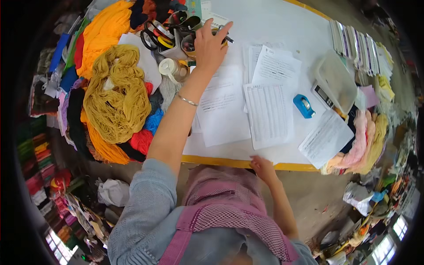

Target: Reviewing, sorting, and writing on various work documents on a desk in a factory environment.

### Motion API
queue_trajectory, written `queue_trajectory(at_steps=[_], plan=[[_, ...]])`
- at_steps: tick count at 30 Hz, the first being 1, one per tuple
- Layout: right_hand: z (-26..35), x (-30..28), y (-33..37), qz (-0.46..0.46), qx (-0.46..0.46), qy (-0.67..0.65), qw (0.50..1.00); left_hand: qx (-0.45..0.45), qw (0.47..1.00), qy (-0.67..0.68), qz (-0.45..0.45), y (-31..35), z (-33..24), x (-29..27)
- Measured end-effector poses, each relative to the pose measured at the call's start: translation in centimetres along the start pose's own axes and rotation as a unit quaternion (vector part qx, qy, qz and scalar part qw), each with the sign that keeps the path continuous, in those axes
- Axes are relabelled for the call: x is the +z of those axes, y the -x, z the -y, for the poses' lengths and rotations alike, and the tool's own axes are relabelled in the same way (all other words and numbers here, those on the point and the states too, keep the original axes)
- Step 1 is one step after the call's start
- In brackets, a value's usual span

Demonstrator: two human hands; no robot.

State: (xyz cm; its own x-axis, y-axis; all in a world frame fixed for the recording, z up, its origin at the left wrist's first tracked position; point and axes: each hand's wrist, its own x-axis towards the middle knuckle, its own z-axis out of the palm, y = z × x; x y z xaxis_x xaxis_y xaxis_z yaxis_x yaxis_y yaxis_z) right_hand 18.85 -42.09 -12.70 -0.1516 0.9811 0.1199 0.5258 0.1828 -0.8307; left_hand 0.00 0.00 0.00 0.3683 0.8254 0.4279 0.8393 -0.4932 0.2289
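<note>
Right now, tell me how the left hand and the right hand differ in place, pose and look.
The left hand is stretched over the white table, beside the pale container; the right hand is at the yellow near edge.
The left hand's fingers are spread; the right hand's look loosely curled.
A bracelet circles the left hand's wrist; none shows on the right hand's.
Both are ungloved.

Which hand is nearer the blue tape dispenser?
Right. The right hand is at the table edge, in front and left of the dispenser; the left hand is farther, across the papers.
</note>
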Motion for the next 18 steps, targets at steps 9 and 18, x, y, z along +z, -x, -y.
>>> queue_trajectory(at_steps=[9,18], plan=[[3.2,-5.2,-36.9,-0.053,0.113,-0.153,0.980,-0.143,0.980,0.134,0.021,-1.7,3.9,2.2],[2.1,-5.0,-45.2,-0.163,-0.070,0.003,0.984,-0.169,0.981,0.091,-0.040,-1.8,3.4,3.6]])
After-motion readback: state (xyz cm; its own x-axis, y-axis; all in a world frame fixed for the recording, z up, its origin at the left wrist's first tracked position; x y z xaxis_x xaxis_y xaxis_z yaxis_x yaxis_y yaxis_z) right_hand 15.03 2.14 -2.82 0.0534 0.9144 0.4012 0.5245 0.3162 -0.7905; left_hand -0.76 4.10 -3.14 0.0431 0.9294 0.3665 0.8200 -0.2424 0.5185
